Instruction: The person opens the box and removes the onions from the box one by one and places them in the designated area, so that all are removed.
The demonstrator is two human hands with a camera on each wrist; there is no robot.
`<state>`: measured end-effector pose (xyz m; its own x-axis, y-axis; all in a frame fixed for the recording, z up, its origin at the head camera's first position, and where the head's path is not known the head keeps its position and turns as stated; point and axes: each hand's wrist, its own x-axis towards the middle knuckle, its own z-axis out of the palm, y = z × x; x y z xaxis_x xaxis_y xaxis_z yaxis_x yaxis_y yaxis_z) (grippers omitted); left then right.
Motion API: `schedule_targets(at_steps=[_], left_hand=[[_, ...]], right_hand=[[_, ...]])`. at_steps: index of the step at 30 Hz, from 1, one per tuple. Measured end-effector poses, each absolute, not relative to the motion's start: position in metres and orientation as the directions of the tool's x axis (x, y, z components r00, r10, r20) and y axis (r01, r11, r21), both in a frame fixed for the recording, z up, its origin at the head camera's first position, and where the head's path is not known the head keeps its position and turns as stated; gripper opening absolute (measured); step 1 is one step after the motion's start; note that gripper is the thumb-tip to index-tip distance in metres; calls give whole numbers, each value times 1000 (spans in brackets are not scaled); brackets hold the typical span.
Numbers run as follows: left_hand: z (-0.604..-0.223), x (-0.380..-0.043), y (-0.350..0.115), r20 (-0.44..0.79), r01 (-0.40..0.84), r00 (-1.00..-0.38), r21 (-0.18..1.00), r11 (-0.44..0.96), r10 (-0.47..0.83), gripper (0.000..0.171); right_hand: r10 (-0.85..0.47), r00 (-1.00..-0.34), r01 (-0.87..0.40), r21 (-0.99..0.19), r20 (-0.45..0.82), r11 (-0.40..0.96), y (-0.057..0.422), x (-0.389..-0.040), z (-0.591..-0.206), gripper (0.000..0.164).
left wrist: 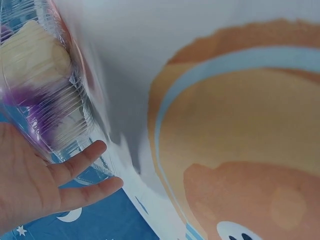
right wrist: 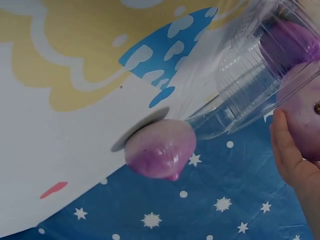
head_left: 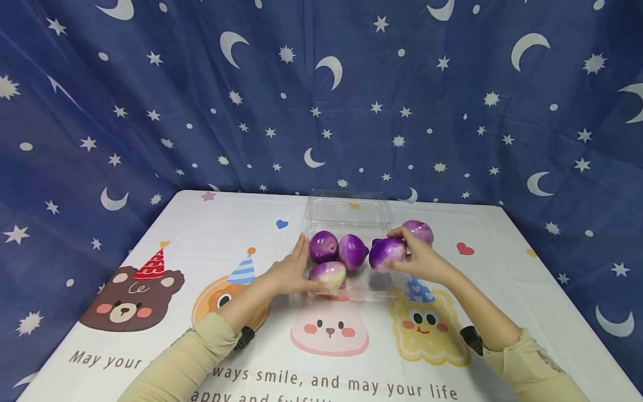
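Note:
A clear plastic clamshell box (head_left: 369,282) lies with its lid (head_left: 331,212) folded back. Inside sit a dark purple onion (head_left: 324,247), another purple onion (head_left: 353,251) and a paler purple-and-cream onion (head_left: 327,276). My right hand (head_left: 424,261) grips a purple-and-white onion (head_left: 387,255) over the box's right side, fingers behind and thumb in front. My left hand (head_left: 288,273) rests along the box's left side, thumb near the pale onion; in the left wrist view two straight fingers (left wrist: 82,162) show beside the ribbed plastic wall. The right wrist view cuts off part of the held onion (right wrist: 300,105).
One more purple onion (right wrist: 160,147) lies on the table just outside the box, on its right, beyond my right hand. A white cloth printed with cartoon figures (head_left: 329,335) covers the table. Behind the far edge hangs a blue curtain (head_left: 281,128) with moons and stars.

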<state>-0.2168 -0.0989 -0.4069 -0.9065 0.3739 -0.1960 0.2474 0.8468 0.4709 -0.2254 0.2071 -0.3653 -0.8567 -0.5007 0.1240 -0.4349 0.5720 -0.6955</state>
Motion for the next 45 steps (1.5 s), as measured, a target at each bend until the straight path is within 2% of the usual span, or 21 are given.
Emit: schedule_targets(at_steps=[5, 9, 16, 23, 31, 38, 45], left_hand=[[-407, -215, -97, -198, 246, -903, 487, 838, 381, 122], [-408, -214, -96, -201, 248, -899, 495, 833, 388, 123], [-407, -213, -97, -211, 234, -900, 502, 832, 381, 124], [-407, -215, -97, -212, 239, -897, 508, 828, 389, 122], [-407, -215, -97, -211, 233, -899, 515, 825, 385, 124], [-407, -217, -98, -195, 230, -907, 510, 829, 372, 125], [-408, -217, -99, -197, 230, -905, 522, 822, 378, 125]], right_hand=[[-523, -845, -476, -605, 114, 638, 214, -221, -367, 69], [-525, -844, -491, -542, 105, 682, 217, -218, -368, 70], [-504, -850, -495, -566, 156, 660, 220, -216, -371, 73], [-445, -884, -428, -626, 142, 652, 226, -219, -371, 73], [-392, -901, -409, -674, 189, 615, 233, -224, -372, 71], [-328, -918, -390, -666, 225, 635, 238, -229, -367, 74], [-280, -941, -330, -701, 191, 632, 243, -230, -366, 75]])
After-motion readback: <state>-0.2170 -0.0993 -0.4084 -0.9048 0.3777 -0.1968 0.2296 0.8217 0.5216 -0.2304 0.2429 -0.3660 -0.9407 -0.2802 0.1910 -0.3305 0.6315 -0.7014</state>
